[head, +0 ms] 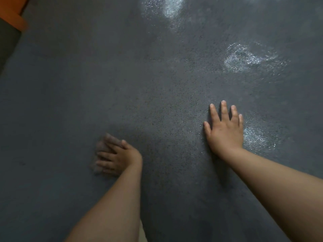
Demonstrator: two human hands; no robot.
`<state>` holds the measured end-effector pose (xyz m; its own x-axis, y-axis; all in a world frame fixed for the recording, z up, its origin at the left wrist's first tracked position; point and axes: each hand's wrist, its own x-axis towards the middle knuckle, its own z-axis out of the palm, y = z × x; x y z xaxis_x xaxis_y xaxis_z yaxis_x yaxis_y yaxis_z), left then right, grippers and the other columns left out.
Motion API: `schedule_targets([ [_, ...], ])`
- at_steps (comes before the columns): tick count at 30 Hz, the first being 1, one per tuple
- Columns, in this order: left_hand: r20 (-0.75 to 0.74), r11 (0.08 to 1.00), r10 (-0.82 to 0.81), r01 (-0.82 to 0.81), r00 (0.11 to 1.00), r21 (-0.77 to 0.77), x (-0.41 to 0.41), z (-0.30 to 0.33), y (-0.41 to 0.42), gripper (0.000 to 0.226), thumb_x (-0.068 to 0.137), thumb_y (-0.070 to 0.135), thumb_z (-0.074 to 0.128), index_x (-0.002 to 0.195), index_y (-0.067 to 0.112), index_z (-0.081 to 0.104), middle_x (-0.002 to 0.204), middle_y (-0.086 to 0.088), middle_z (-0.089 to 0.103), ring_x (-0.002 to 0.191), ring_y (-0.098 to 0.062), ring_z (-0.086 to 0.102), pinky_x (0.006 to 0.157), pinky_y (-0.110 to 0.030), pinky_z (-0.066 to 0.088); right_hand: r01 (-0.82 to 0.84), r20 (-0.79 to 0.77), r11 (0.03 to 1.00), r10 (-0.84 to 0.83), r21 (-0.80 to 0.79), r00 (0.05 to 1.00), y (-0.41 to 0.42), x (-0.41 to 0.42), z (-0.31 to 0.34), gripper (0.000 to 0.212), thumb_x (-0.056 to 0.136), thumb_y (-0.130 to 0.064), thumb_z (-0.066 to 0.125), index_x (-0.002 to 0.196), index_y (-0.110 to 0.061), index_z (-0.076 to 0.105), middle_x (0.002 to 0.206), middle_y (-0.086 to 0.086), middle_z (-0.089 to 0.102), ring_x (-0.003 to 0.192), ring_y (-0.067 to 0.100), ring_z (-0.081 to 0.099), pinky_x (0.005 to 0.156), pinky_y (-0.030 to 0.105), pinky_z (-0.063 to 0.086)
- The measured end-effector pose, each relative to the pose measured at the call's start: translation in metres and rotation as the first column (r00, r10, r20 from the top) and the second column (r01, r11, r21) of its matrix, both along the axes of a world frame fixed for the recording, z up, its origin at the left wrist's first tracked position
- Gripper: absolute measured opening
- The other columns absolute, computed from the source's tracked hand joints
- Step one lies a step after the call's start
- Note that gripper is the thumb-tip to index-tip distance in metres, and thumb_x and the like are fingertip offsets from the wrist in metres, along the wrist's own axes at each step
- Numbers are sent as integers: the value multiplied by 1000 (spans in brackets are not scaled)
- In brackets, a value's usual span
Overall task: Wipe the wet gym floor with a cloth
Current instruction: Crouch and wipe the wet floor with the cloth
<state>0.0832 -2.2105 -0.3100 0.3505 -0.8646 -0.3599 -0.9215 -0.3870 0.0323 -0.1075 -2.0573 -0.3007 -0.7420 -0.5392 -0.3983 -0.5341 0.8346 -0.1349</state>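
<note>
The dark grey speckled gym floor fills the view. My left hand presses down on a small brownish cloth at the lower left; the cloth shows only as a blurred edge past my fingers. My right hand lies flat on the floor to the right, fingers spread and straight, holding nothing. Wet shiny patches glisten on the floor: one patch beyond my right hand, another patch just to its right, and a third patch at the top.
An orange and dark object stands at the top left corner, at the floor's edge. Bare floor stretches between and beyond both hands.
</note>
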Motion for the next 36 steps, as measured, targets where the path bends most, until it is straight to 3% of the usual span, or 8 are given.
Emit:
schedule_targets([
  [3,-7,916,-400,399,917,-50,-53,-2,63,54,98,43,31,147,22,31,155,-22,17,141,-43,15,112,-58,10,-1,0,1000,1,-30,1000,2,-1,1,61,98,-48,28,152,-29,7,160,5,-3,145,30,-3,116,43,-2],
  [7,-118,521,-840,848,530,100,-96,7,136,59,78,46,30,125,29,61,136,-12,53,123,-34,53,95,-55,42,16,8,993,-15,-119,1000,6,-4,-1,52,100,-35,32,150,-30,18,160,3,6,146,28,4,116,41,1],
  [13,-30,24,-999,1000,24,-4,-70,-10,54,62,86,56,17,145,37,12,158,-5,6,145,-32,12,115,-47,6,-6,5,981,8,-191,1000,13,-8,-5,49,99,-25,35,148,-26,29,158,4,17,145,29,13,116,40,7],
  [19,32,747,-661,662,749,-57,-56,-7,-14,56,100,44,27,151,27,12,159,-12,0,145,-35,-5,115,-48,0,-103,29,973,111,-206,993,26,-17,-2,50,98,-21,41,147,-22,31,158,6,15,146,26,11,117,38,5],
  [22,8,877,-477,476,879,-63,-73,-4,-2,57,100,45,27,152,26,15,158,-15,1,144,-37,-6,115,-49,-3,-125,-39,961,119,-246,992,41,-22,-1,41,88,-15,53,128,-13,59,144,17,44,131,38,41,111,50,24],
  [27,-71,743,-670,668,739,-48,-110,-5,81,58,98,42,38,150,22,22,156,-22,6,144,-38,-2,114,-51,-1,72,-40,960,-86,-269,996,76,-39,2,46,84,-21,43,123,-8,62,138,20,49,126,41,46,110,52,26],
  [33,-260,124,-958,992,121,5,-114,7,206,61,79,53,35,130,28,57,141,-19,46,132,-32,33,109,-47,12,210,-128,930,-258,-303,958,118,-59,-9,55,87,-29,27,122,-3,60,134,25,50,119,45,48,105,53,31],
  [36,-371,45,-928,999,46,12,-113,18,204,55,82,48,33,126,28,60,139,-11,51,128,-29,47,102,-50,40,224,-159,909,-294,-352,943,127,-55,-10,51,87,-27,30,117,0,62,128,27,53,112,46,52,100,50,38],
])
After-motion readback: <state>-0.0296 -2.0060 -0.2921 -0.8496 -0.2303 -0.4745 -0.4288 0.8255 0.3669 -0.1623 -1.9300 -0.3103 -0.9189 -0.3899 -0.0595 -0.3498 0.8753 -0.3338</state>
